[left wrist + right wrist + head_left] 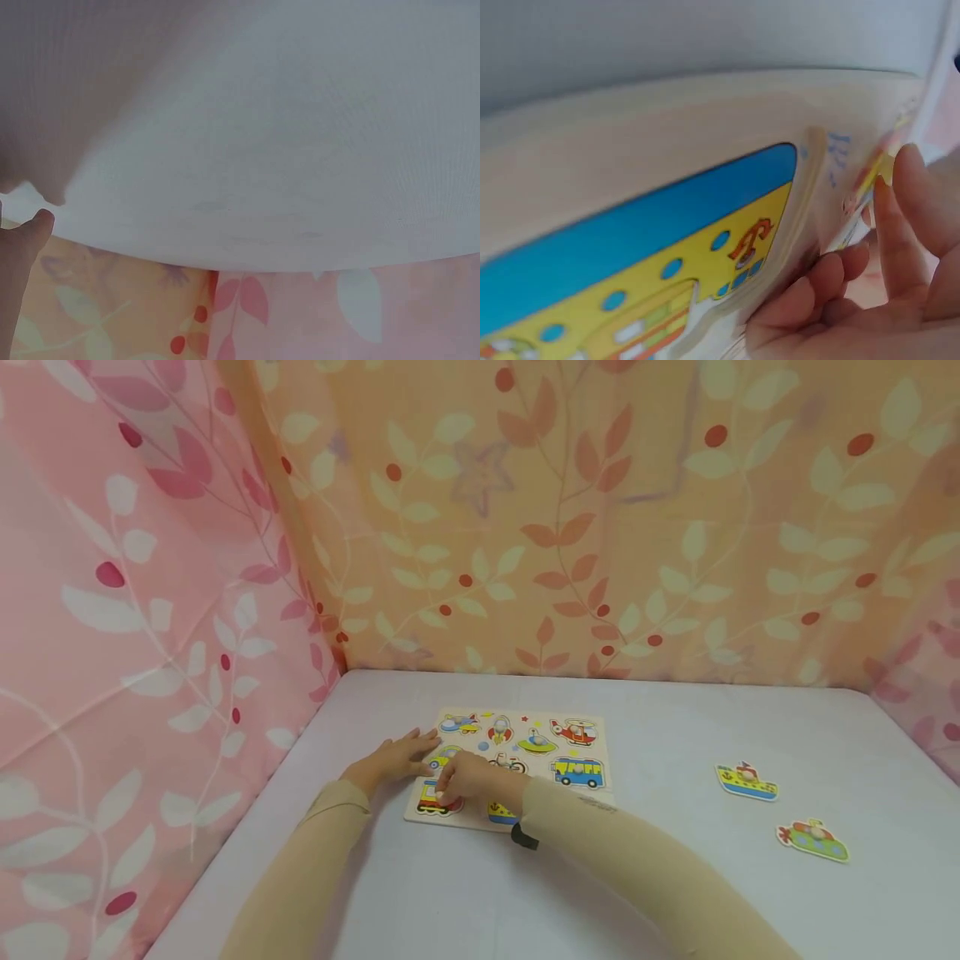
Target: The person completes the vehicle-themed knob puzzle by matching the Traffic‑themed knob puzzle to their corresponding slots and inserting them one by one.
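A wooden peg puzzle board (468, 821) with vehicle pictures lies on the table. My right hand (472, 777) pinches the knob of the red and yellow train piece (429, 802) at the board's lower left corner. Whether that piece sits flush in its recess, I cannot tell. In the right wrist view, thumb and index fingertip (883, 184) meet over it, other fingers curled. My left hand (393, 757) rests at the board's left edge, fingers extended beside the car piece (444, 757). A printed boat recess (667, 262) shows below my right wrist.
Right of the board lie a boat piece (747, 781) and a green submarine piece (813, 839). Plane, rocket, saucer, helicopter (576, 732) and blue bus (577, 772) pieces are on the board. Floral curtains (487, 527) stand behind and left of the white table (675, 727).
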A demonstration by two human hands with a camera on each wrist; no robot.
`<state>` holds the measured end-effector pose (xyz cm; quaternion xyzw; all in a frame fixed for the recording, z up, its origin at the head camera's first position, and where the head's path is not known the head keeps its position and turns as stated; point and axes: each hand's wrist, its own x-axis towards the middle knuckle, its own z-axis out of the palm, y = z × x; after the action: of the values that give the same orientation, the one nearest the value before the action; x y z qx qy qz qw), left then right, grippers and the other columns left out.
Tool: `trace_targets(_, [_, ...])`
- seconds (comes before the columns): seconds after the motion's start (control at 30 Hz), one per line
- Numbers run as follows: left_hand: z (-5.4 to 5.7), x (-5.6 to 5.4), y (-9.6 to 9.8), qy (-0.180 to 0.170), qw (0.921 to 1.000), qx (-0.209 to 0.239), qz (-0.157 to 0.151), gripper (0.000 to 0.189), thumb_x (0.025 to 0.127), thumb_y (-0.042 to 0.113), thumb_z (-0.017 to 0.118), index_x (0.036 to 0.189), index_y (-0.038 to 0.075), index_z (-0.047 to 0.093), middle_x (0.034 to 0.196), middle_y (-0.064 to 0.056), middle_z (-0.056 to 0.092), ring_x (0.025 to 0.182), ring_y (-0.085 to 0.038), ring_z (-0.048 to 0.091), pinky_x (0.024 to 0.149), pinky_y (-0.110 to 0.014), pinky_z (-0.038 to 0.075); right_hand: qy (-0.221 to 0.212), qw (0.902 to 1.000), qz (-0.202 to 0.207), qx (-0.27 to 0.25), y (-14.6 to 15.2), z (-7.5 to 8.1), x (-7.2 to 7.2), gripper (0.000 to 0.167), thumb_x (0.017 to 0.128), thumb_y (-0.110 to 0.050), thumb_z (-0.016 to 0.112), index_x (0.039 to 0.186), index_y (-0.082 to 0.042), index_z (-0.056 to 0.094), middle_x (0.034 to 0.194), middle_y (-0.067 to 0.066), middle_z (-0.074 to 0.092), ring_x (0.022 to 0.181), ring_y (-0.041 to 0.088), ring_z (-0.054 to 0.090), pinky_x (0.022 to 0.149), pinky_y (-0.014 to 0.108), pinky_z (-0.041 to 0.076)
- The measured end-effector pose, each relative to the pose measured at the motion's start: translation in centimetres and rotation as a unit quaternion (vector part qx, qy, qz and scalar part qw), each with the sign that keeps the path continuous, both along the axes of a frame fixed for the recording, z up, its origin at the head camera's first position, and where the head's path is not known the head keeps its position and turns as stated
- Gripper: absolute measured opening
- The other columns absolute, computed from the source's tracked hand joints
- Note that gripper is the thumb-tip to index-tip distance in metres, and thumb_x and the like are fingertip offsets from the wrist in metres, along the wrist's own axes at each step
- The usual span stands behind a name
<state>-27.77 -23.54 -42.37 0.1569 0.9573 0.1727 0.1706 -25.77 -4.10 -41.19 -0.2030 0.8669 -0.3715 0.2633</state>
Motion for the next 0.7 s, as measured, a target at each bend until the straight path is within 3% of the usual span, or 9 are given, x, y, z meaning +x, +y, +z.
trace_targets(0.1, [-0.2, -0.3, 0.0, 0.001, 1.0000, -0.002, -0.003, 0.065, 0.095, 0.032, 0.061, 0.150, 0.008, 0.037, 0.160, -0.009, 0.021, 0.146, -0.038, 0.008, 0.109, -0.069, 0.005, -0.012, 0.9997, -0.010, -0.018, 0.6, 0.1, -0.2, 0.012, 0.082, -0.012, 0.078, 0.094, -0.013, 0.077, 0.112, 0.003, 0.065, 0.107, 0.020, 0.052, 0.090, 0.035, 0.041])
trace_targets(0.2, [-0.2, -0.3, 0.0, 0.004, 1.0000, -0.002, -0.006, 0.065, 0.095, 0.032, 0.061, 0.150, 0.008, 0.036, 0.159, -0.010, 0.021, 0.146, -0.040, 0.008, 0.108, -0.070, 0.005, -0.012, 0.9987, -0.026, -0.042, 1.6, 0.1, -0.4, 0.016, 0.082, -0.015, 0.078, 0.098, -0.014, 0.077, 0.123, 0.007, 0.061, 0.105, 0.022, 0.055, 0.089, 0.037, 0.044])
trace_targets(0.33, [-0.3, -0.1, 0.0, 0.008, 0.9999, 0.002, -0.007, 0.065, 0.096, 0.033, 0.061, 0.150, 0.008, 0.037, 0.159, -0.011, 0.022, 0.146, -0.041, 0.008, 0.109, -0.070, 0.005, -0.019, 0.9970, -0.044, -0.061, 3.5, 0.4, -0.3, 0.018, 0.084, -0.019, 0.077, 0.102, -0.016, 0.077, 0.114, 0.007, 0.063, 0.091, 0.020, 0.058, 0.080, 0.035, 0.047])
trace_targets(0.47, [-0.3, 0.2, 0.0, 0.009, 1.0000, 0.001, -0.002, 0.064, 0.096, 0.034, 0.060, 0.150, 0.011, 0.037, 0.159, -0.008, 0.024, 0.147, -0.038, 0.007, 0.111, -0.067, 0.004, -0.035, 0.9934, -0.069, -0.085, 5.9, 0.9, 0.1, 0.020, 0.083, -0.018, 0.078, 0.103, -0.015, 0.077, 0.109, 0.007, 0.061, 0.092, 0.020, 0.054, 0.076, 0.033, 0.047])
trace_targets(0.7, [-0.2, 0.4, 0.1, 0.008, 0.9999, -0.001, 0.008, 0.064, 0.095, 0.035, 0.061, 0.151, 0.012, 0.037, 0.159, -0.006, 0.024, 0.147, -0.036, 0.006, 0.112, -0.065, 0.003, 0.004, 0.9925, -0.092, -0.081, 10.7, 1.5, 0.6, 0.022, 0.083, -0.017, 0.078, 0.105, -0.014, 0.076, 0.102, 0.004, 0.058, 0.092, 0.021, 0.048, 0.070, 0.031, 0.040])
